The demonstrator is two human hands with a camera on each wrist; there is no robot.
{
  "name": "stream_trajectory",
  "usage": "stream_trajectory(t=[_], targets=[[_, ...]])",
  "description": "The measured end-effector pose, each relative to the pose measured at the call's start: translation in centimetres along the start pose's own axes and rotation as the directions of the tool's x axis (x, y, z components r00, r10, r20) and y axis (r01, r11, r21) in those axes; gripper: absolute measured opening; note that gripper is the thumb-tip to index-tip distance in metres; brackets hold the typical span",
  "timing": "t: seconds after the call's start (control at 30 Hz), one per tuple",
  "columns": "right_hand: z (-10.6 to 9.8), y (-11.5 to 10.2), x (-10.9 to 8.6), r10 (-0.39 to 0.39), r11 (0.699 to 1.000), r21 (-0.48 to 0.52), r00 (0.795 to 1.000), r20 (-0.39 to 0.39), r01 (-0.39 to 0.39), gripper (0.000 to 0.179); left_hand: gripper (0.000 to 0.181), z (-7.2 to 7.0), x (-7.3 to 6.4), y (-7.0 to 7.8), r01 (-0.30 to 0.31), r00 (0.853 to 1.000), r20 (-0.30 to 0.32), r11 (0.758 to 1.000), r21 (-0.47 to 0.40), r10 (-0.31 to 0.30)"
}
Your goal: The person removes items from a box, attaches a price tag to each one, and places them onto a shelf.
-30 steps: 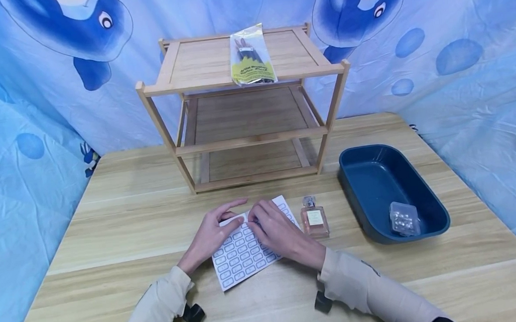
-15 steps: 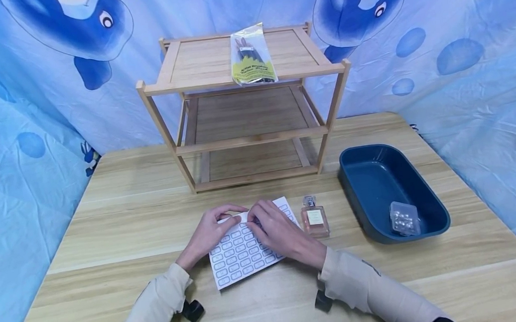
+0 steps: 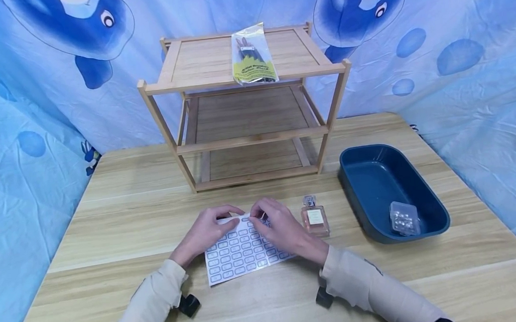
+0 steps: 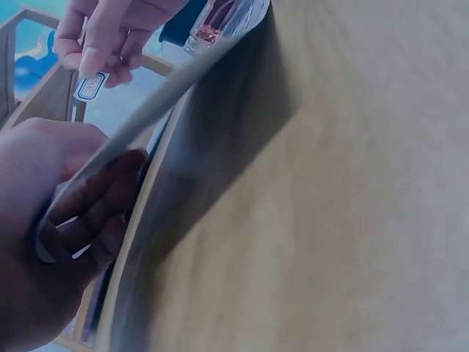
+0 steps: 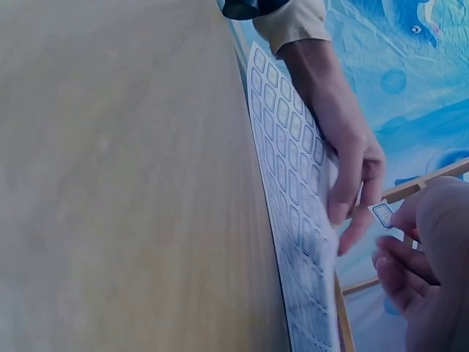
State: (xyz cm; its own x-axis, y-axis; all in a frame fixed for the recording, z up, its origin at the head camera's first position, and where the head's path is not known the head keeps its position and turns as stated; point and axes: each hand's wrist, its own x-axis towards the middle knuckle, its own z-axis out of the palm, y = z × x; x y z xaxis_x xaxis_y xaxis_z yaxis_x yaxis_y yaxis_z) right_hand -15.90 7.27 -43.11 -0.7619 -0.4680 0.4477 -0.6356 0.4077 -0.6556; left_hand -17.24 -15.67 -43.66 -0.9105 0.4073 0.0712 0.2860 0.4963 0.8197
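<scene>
A white sheet of blue-bordered label stickers (image 3: 233,260) is tilted just over the table between both hands. My left hand (image 3: 205,230) grips its far left edge, thumb on top and the other fingers beneath. Between thumb and fingertips my right hand (image 3: 285,231) pinches one small label sticker (image 5: 382,214). In the left wrist view this label (image 4: 91,86) is apart from the sheet, with its printed face showing. Part of the sheet is hidden under my right hand in the head view. Right of that hand lies a pink perfume bottle (image 3: 314,219) with a pale label.
A blue bin (image 3: 375,172) stands at the right, holding a clear box (image 3: 404,218) of small silvery balls. Behind the hands rises a three-tier wooden rack (image 3: 252,141), with a packet of artist brushes (image 3: 252,56) on its top shelf. Dolphin-print curtains surround the table.
The sheet has turned slightly and its near corner has shifted left. My left hand has moved slightly left with it. My right hand has drawn a label off the sheet.
</scene>
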Motion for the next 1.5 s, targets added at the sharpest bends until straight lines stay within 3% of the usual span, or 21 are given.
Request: stream_trajectory(t=[0.27,0.37,0.53,0.67,0.73,0.8,0.87,0.97,1.03,1.17,1.33,1.5], targets=[[-0.7,0.3,-0.1,0.069,0.990,0.127,0.998,0.003,-0.069,0.012,0.022,-0.3,0.5,-0.1,-0.083,0.995,0.069,0.978,0.194,0.071],[-0.9,0.5,-0.2,0.091,0.988,0.125,0.996,0.006,-0.091,0.012,0.023,-0.4,0.7,-0.2,-0.128,0.991,0.067,0.949,0.286,0.113],[-1.2,0.5,-0.3,0.126,0.983,0.135,0.992,0.014,-0.126,0.011,0.027,-0.4,0.9,-0.4,-0.184,0.982,0.051,0.879,0.440,0.180],[-1.7,0.5,-0.4,0.133,0.981,0.139,0.991,0.012,-0.133,0.011,0.030,-0.4,0.9,-0.4,-0.188,0.979,0.025,0.833,0.520,0.205],[-1.9,0.6,-0.4,0.136,0.981,0.140,0.991,0.010,-0.136,0.010,0.030,-0.3,1.0,-0.4,-0.184,0.977,0.004,0.825,0.534,0.215],[-2.1,0.8,-0.5,0.145,0.980,0.138,0.989,0.003,-0.144,0.010,0.029,-0.2,0.9,-0.2,-0.177,0.975,-0.024,0.842,0.509,0.220],[-2.4,1.0,-0.6,0.156,0.979,0.138,0.988,-0.005,-0.154,0.010,0.028,0.0,0.9,0.2,-0.160,0.978,-0.055,0.889,0.430,0.202],[-2.8,1.3,-0.7,0.170,0.976,0.140,0.985,-0.021,-0.165,0.010,0.026,0.6,0.9,1.2,-0.142,0.983,-0.085,0.964,0.225,0.164],[-3.0,1.4,-0.9,0.174,0.975,0.146,0.984,-0.028,-0.168,0.010,0.024,1.1,1.0,2.0,-0.130,0.987,-0.090,0.988,0.081,0.137],[-3.3,1.5,-1.1,0.179,0.971,0.167,0.983,-0.037,-0.171,0.009,0.018,2.2,1.3,3.5,-0.102,0.992,-0.090,0.991,-0.084,0.094],[-3.6,1.6,-1.4,0.205,0.960,0.207,0.977,-0.062,-0.189,0.009,0.010,3.3,1.5,4.2,-0.077,0.991,-0.116,0.989,-0.130,0.062],[-3.9,1.7,-1.8,0.266,0.938,0.250,0.962,-0.069,-0.241,0.008,0.007,4.0,1.7,4.1,-0.088,0.991,-0.114,0.985,-0.151,0.071]])
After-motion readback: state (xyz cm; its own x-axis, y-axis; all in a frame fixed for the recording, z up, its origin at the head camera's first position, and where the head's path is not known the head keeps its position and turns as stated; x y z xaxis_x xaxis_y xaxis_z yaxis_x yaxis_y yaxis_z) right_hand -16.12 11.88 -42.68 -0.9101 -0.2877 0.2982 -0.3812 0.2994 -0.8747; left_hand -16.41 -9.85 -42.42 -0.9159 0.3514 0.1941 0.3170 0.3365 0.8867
